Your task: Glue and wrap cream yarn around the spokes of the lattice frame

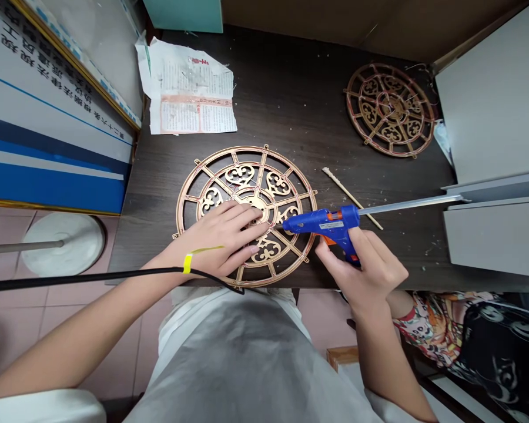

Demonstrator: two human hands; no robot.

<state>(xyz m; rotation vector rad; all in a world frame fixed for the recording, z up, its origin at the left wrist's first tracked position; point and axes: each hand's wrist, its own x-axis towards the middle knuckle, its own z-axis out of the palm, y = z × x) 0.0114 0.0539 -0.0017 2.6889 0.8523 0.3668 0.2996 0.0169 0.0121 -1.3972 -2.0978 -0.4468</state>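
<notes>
A round openwork lattice disc (265, 148) with scroll-shaped pieces lies flat near the table's front edge. My left hand (226, 236) rests on it, palm down with fingers stretched across its left and middle. In my right hand (370, 267) is a blue glue gun (324, 225), my fingers wrapped round its handle. Its nozzle points left and sits at the disc, right of the centre; whether the tip touches cannot be seen. A long glue stick (417, 203) juts from the gun's back. My left palm hides part of the disc.
A second lattice disc (390, 110) lies at the back right. Behind the gun is a thin wooden stick (350, 195). A printed paper sheet (194, 88) lies at the back left. A black cable (114, 274) with a yellow tag crosses my left forearm. White panels (498, 88) stand right.
</notes>
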